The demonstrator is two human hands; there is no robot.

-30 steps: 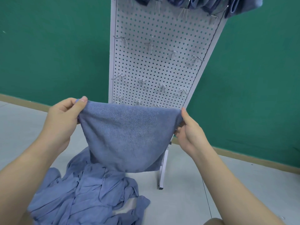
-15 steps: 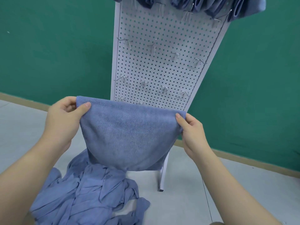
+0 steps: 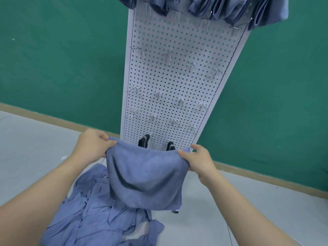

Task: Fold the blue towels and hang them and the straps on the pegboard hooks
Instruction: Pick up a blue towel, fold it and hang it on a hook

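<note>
A folded blue towel (image 3: 145,176) hangs in front of me, low before the white pegboard (image 3: 170,82). My left hand (image 3: 92,146) pinches its upper left corner and my right hand (image 3: 198,160) pinches its upper right corner. Several folded blue towels (image 3: 221,8) hang from the top row of hooks. Two dark straps (image 3: 144,141) hang from hooks near the board's bottom, just behind the towel's top edge. Bare metal hooks (image 3: 192,65) fill the middle rows.
A heap of loose blue towels (image 3: 95,215) lies on the grey floor (image 3: 230,210) at the lower left. A green wall (image 3: 58,55) with a tan skirting strip stands behind the pegboard. The board's foot shows under the towel's right corner.
My view tilted up and both hands lowered the towel, so it now sits at the board's bottom. The two dark straps and more of the hung towels came into view.
</note>
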